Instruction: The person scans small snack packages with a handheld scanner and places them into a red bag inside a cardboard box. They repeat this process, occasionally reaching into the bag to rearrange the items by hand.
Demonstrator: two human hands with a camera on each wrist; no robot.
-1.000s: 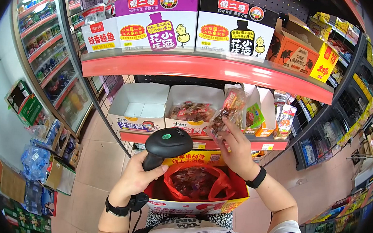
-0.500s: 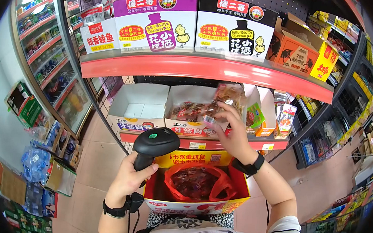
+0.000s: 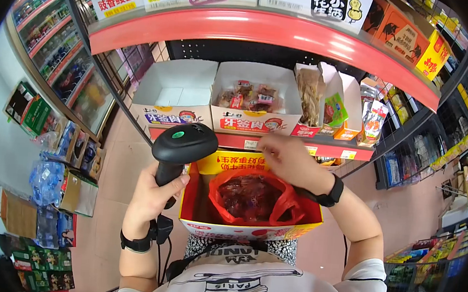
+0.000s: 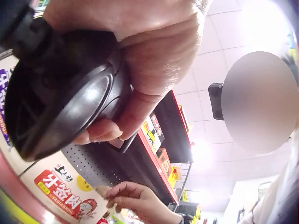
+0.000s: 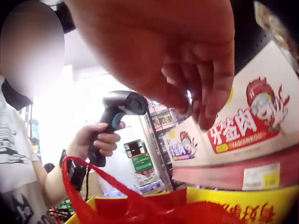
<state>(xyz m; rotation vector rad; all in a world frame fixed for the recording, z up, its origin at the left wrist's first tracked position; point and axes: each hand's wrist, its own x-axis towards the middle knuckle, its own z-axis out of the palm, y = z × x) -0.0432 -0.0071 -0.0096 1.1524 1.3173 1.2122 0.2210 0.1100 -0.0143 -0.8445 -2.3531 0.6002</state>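
My left hand (image 3: 149, 194) grips the handle of a black barcode scanner (image 3: 184, 144), held upright left of the carton. The scanner's head fills much of the left wrist view, with a thumb and fingers round it. My right hand (image 3: 291, 159) is in front of the lower shelf's red edge, above the carton's back rim, fingers loosely bent and holding nothing. Behind it stands a white snack box (image 3: 256, 117) with several small packets (image 3: 249, 95). Below, a red plastic bag (image 3: 284, 209) of dark packets sits inside a yellow-and-red carton (image 3: 198, 209).
An unfilled white box (image 3: 174, 93) stands left of the snack box. To the right are a clear pack of brown strips (image 3: 309, 94) and green packets (image 3: 334, 110). The red-edged upper shelf (image 3: 266, 32) overhangs them. Stacked goods (image 3: 46, 191) line the floor at left.
My right hand has let go of a clear snack packet and drawn back from the shelf to above the carton. The scanner has moved slightly left. The head view has tilted down.
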